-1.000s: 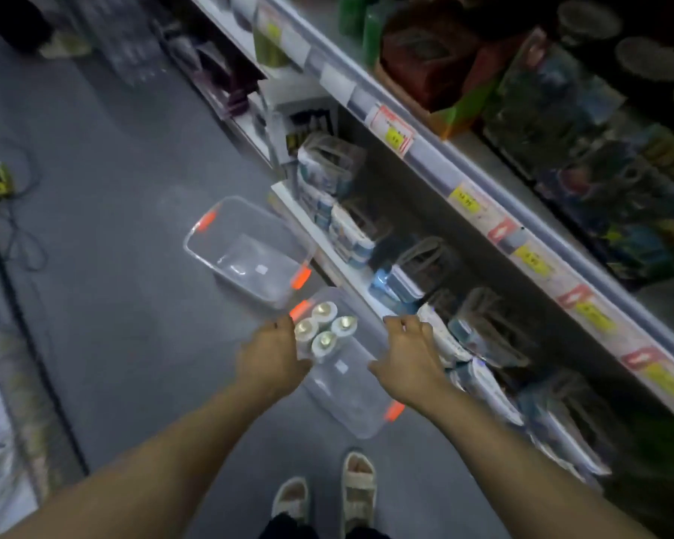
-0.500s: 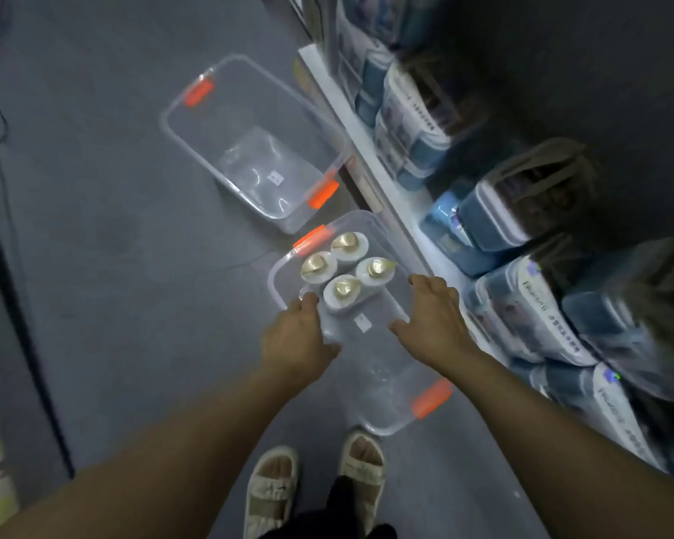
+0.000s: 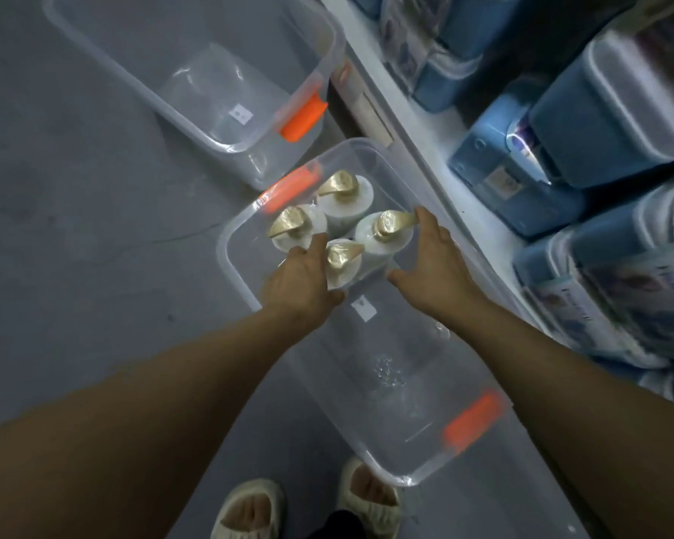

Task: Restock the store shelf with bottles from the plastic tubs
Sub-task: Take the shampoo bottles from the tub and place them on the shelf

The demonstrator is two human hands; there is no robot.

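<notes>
Reaching into the near tub (image 3: 246,282) on the floor, both hands bracket four bottles (image 3: 343,227) clustered at its far end: left hand (image 3: 302,284) touches one with loose fingers, right hand (image 3: 430,266) spread wide, holding nothing yet. Shelf (image 3: 425,149) waits right.

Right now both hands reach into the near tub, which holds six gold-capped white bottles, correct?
Not quite: the head view shows four gold-capped white bottles, not six. The rest stands: the left hand and right hand both reach into the near tub.
</notes>
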